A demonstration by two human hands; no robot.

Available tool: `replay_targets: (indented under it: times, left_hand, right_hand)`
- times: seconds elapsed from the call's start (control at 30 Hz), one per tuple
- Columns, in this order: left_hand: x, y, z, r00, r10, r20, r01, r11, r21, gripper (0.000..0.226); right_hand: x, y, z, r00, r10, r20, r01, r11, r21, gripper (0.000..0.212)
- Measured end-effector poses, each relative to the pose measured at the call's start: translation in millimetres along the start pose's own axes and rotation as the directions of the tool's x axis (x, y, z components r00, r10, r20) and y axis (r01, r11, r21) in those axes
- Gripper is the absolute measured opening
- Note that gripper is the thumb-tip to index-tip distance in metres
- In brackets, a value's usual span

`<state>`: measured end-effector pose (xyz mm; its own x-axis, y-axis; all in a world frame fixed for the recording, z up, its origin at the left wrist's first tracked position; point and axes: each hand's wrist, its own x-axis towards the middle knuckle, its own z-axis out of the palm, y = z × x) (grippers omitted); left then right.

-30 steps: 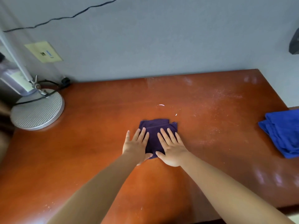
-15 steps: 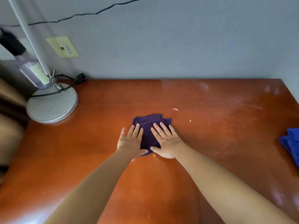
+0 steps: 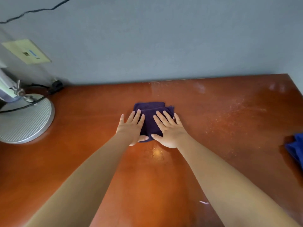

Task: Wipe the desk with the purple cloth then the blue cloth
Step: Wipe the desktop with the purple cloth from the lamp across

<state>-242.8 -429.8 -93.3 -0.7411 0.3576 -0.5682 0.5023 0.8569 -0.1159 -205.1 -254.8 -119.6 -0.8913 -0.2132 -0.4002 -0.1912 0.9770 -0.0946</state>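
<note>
Head view, nearest first: two bare forearms reach out over the desk (image 3: 85,161), with a small pale scrap (image 3: 203,202) lying on the wood beside the right forearm. Farther out, the left hand (image 3: 132,128) and right hand (image 3: 168,130) lie flat side by side on the folded purple cloth (image 3: 150,122), fingers straight and spread, pressing it down rather than gripping it; the left hand's outer fingers overhang onto bare wood. The cloth sits at mid-desk, well short of the wall. With only flat palms on it, the folded layers could slide apart or bunch under a hard push, and I judge the stroke would then skip patches. Dusty white specks (image 3: 236,115) spread over the far right of the desk look unwiped, so the purple pass seems unfinished. At the right edge, the blue cloth (image 3: 295,149) lies partly out of view, well apart from the hands. On the far left stands a lamp base (image 3: 24,122) with a black cable (image 3: 24,107) draped across it; a wide leftward sweep could snag that cable or knock the base.
</note>
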Motion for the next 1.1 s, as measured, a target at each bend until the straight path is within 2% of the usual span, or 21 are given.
replay_targets:
  times: [0.2,0.4,0.67,0.83,1.1]
  left_hand:
    - [6.7,47.2,-9.0,0.997,0.08,-0.014,-0.08,0.997,0.013,0.088]
    - [-7.5,75.9,-6.4,0.993,0.121,-0.001,-0.12,0.99,0.071,0.087]
    - [-48.8,67.9,21.4,0.999,0.033,0.016,-0.035,0.994,0.102,0.085]
    - [-70.3,46.6,35.8,1.0,-0.008,0.026,0.006,0.995,0.097,0.086]
    - [-51.7,37.4,24.4,1.0,0.004,0.029,-0.007,0.997,0.073,0.093]
  right_hand:
    - [-36.1,35.9,11.9,0.995,0.097,0.001,-0.097,0.995,0.025,0.076]
    - [-70.3,39.3,23.1,0.987,0.161,0.021,-0.161,0.987,0.029,0.076]
    - [-85.1,-3.9,20.7,0.998,0.069,0.009,-0.068,0.991,-0.113,0.073]
    - [-82.5,-34.6,27.1,1.0,0.021,0.012,-0.02,0.996,-0.09,0.073]
    - [-63.7,-17.6,26.9,1.0,0.0,-0.007,-0.001,0.999,-0.034,0.077]
